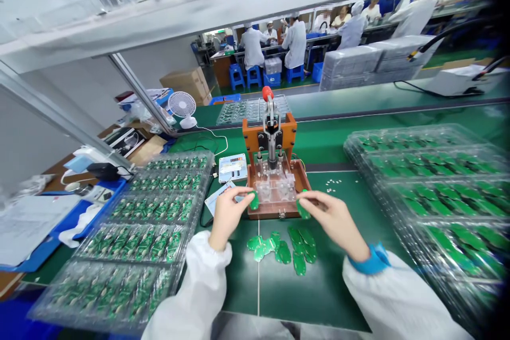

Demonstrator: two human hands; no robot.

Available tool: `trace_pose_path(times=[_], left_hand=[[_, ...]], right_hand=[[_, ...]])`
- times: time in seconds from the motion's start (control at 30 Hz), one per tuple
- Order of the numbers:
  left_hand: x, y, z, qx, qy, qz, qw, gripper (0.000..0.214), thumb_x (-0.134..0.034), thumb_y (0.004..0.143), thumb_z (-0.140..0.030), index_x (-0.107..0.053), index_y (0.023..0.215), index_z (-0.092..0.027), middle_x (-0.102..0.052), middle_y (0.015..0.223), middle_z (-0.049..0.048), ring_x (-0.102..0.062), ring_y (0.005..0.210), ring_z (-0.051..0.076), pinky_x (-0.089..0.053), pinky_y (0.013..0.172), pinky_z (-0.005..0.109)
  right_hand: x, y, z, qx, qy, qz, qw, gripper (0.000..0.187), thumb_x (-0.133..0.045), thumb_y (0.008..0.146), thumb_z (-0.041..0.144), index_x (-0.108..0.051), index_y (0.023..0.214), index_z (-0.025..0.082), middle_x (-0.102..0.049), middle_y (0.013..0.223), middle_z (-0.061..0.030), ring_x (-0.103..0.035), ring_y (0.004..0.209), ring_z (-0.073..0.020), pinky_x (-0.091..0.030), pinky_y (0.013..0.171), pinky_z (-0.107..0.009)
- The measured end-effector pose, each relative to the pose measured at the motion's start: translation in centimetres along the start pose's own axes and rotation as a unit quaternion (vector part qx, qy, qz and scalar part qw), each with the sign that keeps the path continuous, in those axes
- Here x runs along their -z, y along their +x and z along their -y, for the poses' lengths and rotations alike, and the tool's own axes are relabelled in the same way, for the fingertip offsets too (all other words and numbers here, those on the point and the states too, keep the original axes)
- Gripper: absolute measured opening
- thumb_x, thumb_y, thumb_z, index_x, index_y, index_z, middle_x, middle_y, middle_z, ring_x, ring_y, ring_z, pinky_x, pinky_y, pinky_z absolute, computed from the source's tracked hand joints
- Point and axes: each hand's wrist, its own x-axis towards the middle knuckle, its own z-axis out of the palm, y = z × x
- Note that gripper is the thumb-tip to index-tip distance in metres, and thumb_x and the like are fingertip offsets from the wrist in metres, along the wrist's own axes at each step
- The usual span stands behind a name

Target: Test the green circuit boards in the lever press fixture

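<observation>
A brown test jig (274, 191) with a clear plate and a red-knobbed lever (268, 93) stands on the green mat. My left hand (228, 214) pinches a small green circuit board (254, 201) at the jig's left front corner. At the jig's right front corner my right hand (333, 219) pinches another green board (303, 207). Several loose green boards (285, 247) lie on the mat just in front of the jig, between my wrists.
Clear trays of green boards are stacked at the left (139, 239) and at the right (442, 191). A small white fan (182, 106) and a small meter (232, 167) stand behind. Other people in white coats work at benches far behind.
</observation>
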Motion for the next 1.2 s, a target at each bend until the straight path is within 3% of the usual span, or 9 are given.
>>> trace_pose_path(times=[0.1, 0.23, 0.37, 0.6, 0.87, 0.93, 1.03, 1.13, 1.2], left_hand=[[-1.8, 2.6, -0.3, -0.002, -0.007, 0.023, 1.000, 0.014, -0.075, 0.079, -0.027, -0.080, 0.090, -0.019, -0.079, 0.091, 0.0062, -0.071, 0.081, 0.022, -0.055, 0.079, 0.034], [-3.1, 3.8, -0.4, -0.027, 0.032, 0.064, 0.997, 0.015, -0.075, 0.079, -0.018, -0.080, 0.093, -0.021, -0.078, 0.094, 0.0060, -0.070, 0.089, 0.024, -0.053, 0.089, 0.038], [-3.1, 3.9, 0.0, -0.085, 0.146, 0.049, 0.984, 0.014, -0.080, 0.080, -0.021, -0.081, 0.093, -0.026, -0.074, 0.105, 0.0060, -0.062, 0.108, 0.030, -0.045, 0.101, 0.046], [-3.4, 3.8, 0.5, -0.086, 0.183, 0.051, 0.978, 0.017, -0.079, 0.084, -0.024, -0.081, 0.099, -0.030, -0.068, 0.111, 0.0062, -0.058, 0.113, 0.030, -0.042, 0.104, 0.048], [-3.3, 3.7, 0.6, -0.112, 0.212, 0.050, 0.970, 0.015, -0.078, 0.086, -0.027, -0.081, 0.101, -0.030, -0.067, 0.116, 0.0068, -0.056, 0.116, 0.031, -0.041, 0.106, 0.049], [-3.1, 3.1, 0.6, -0.118, 0.186, 0.029, 0.975, 0.023, -0.072, 0.092, -0.031, -0.077, 0.114, -0.029, -0.064, 0.125, 0.0077, -0.054, 0.122, 0.031, -0.039, 0.109, 0.048], [-2.7, 1.0, 0.8, -0.128, 0.115, -0.049, 0.984, 0.030, -0.054, 0.102, -0.032, -0.067, 0.128, -0.026, -0.060, 0.135, 0.0096, -0.052, 0.129, 0.028, -0.039, 0.112, 0.046], [-2.4, -2.2, 1.1, -0.178, 0.076, -0.101, 0.976, 0.023, -0.049, 0.104, -0.026, -0.069, 0.115, -0.024, -0.066, 0.122, 0.0091, -0.059, 0.120, 0.025, -0.045, 0.106, 0.044], [-2.6, -4.1, 1.3, -0.257, 0.080, -0.074, 0.960, 0.018, -0.053, 0.101, -0.018, -0.068, 0.110, -0.023, -0.068, 0.113, 0.0075, -0.062, 0.111, 0.023, -0.050, 0.100, 0.042]], right_hand=[[-0.8, 3.5, -0.6, 0.021, -0.007, -0.013, 1.000, 0.035, -0.066, 0.085, 0.053, -0.074, 0.094, 0.019, -0.076, 0.089, -0.0074, -0.071, 0.078, -0.0218, -0.057, 0.075, -0.034], [-2.3, 5.9, -1.2, 0.050, -0.056, 0.000, 0.997, 0.031, -0.062, 0.088, 0.047, -0.074, 0.093, 0.020, -0.075, 0.082, -0.0045, -0.069, 0.071, -0.0191, -0.054, 0.068, -0.031], [-2.4, 6.8, -1.2, 0.084, -0.147, 0.012, 0.986, 0.022, -0.064, 0.088, 0.041, -0.078, 0.093, 0.024, -0.072, 0.074, -0.0020, -0.064, 0.068, -0.0197, -0.049, 0.067, -0.031], [-2.3, 7.5, -1.5, 0.134, -0.235, 0.029, 0.962, 0.010, -0.072, 0.088, 0.030, -0.079, 0.093, 0.025, -0.073, 0.104, -0.0089, -0.061, 0.099, -0.0289, -0.049, 0.095, -0.044], [-2.6, 8.3, -2.4, 0.123, -0.224, 0.012, 0.967, 0.023, -0.082, 0.078, 0.029, -0.076, 0.099, 0.023, -0.071, 0.100, -0.0087, -0.063, 0.099, -0.0303, -0.049, 0.094, -0.045], [-2.3, 8.2, -2.5, 0.123, -0.202, -0.005, 0.972, 0.023, -0.079, 0.080, 0.035, -0.073, 0.098, 0.023, -0.072, 0.097, -0.0079, -0.064, 0.096, -0.0288, -0.050, 0.092, -0.044], [-1.0, 8.1, -1.9, 0.124, -0.152, -0.058, 0.979, 0.025, -0.064, 0.091, 0.043, -0.067, 0.099, 0.021, -0.071, 0.092, -0.0063, -0.064, 0.085, -0.0229, -0.052, 0.085, -0.039], [1.1, 9.2, 0.4, 0.141, -0.097, -0.132, 0.976, 0.028, -0.054, 0.095, 0.046, -0.060, 0.104, 0.020, -0.068, 0.097, -0.0076, -0.064, 0.088, -0.0209, -0.053, 0.084, -0.037], [2.1, 11.0, 3.0, 0.169, -0.067, -0.161, 0.970, 0.031, -0.054, 0.095, 0.047, -0.058, 0.110, 0.020, -0.067, 0.108, -0.0088, -0.065, 0.098, -0.0215, -0.053, 0.089, -0.037]])
